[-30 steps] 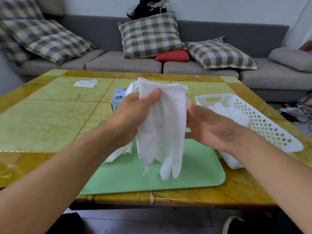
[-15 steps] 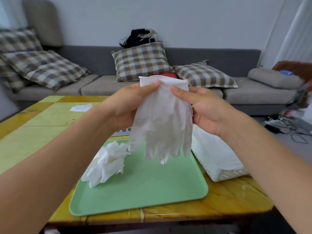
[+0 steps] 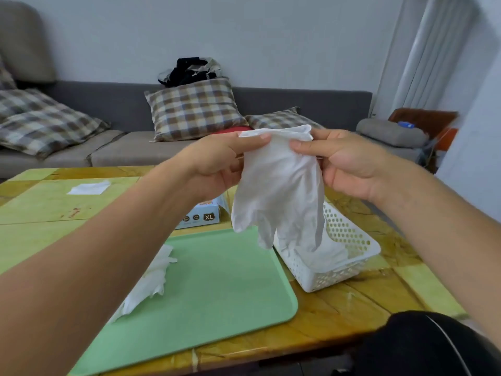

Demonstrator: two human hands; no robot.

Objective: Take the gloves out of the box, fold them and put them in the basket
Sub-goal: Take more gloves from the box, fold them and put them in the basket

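A white glove hangs in the air, cuff up and fingers down, over the gap between tray and basket. My left hand pinches the cuff's left corner and my right hand pinches its right corner. The white perforated basket stands on the table right of the tray, with white gloves lying inside. The blue glove box marked XL sits behind my left forearm, partly hidden. More white gloves lie crumpled on the green tray, at its left side.
The yellow-green table holds a white paper sheet at the far left. A grey sofa with checked cushions runs behind it. A dark-clad knee shows at the lower right, by the table's near edge.
The view has swung up and to the right. Both hands lifted the glove higher and now hold its cuff spread between them; earlier my right hand was only beside it.
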